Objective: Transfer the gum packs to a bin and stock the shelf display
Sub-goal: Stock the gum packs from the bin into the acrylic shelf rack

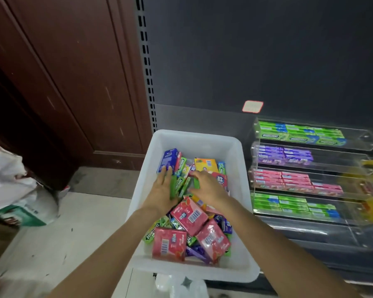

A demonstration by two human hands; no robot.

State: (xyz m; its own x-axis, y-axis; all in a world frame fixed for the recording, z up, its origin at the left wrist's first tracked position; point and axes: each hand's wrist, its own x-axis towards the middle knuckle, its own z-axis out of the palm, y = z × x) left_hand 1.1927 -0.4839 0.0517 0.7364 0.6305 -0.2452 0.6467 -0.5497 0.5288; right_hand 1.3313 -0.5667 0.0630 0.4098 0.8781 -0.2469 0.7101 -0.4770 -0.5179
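Left hand [164,191] and right hand [207,186] lay flat, fingers straight, gripping nothing, pressing green gum packs [179,186] between them in bin [244,214]. Packs likely light, stiff, slick-wrapped; pinch long edges.

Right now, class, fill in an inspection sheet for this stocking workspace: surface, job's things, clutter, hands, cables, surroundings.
Surface: pale floor with dark specks.
Job's things: white bin holding mixed gum packs, red, green, purple, blue and orange; clear tiered display to its right, rows of green, purple, pink and green packs, right ends partly unfilled.
Clutter: white plastic bag and green carton at left.
Hands: left hand and right hand both in the bin among green packs; grip unclear.
Cables: nothing seen.
Surroundings: dark shelf back panel, slotted upright, brown wooden door.
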